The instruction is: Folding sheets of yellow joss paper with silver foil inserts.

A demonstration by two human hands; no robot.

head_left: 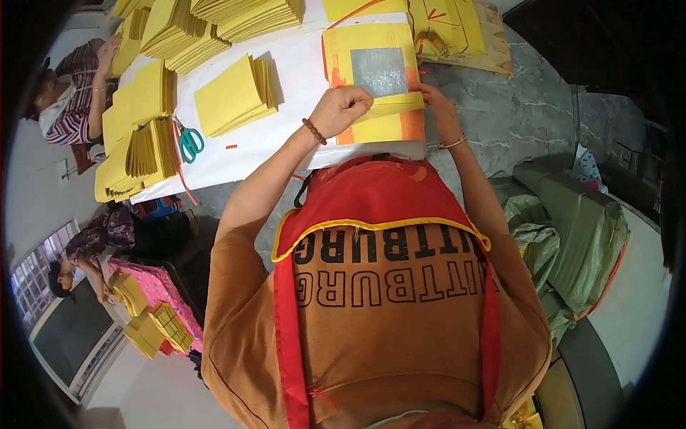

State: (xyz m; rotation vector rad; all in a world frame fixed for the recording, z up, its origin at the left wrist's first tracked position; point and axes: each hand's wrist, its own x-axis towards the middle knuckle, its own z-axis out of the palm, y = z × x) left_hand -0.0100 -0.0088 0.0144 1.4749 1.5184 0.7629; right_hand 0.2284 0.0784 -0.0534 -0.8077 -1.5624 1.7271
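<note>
On the near edge of the white-covered table lies a yellow paper stack [387,127], marked with a silver-grey square [379,70] and orange-red patches. Across it runs a folded yellow paper strip [397,105], just below the square. My left hand [340,112] is closed in a fist at the strip's left end, its thumb pressing there. At the right edge of the stack, my right hand [441,114] has curled fingers at the other end of the strip, some of them hidden. Each wrist wears a bracelet.
Left of the stack stand a folded yellow paper bundle [234,99] and teal scissors [189,141]. More yellow paper stacks [152,93] line the table's left and far sides. Tied yellow bundles [446,28] sit beyond, right. Green wrapped packages [572,236] stand right. Two other people work at left.
</note>
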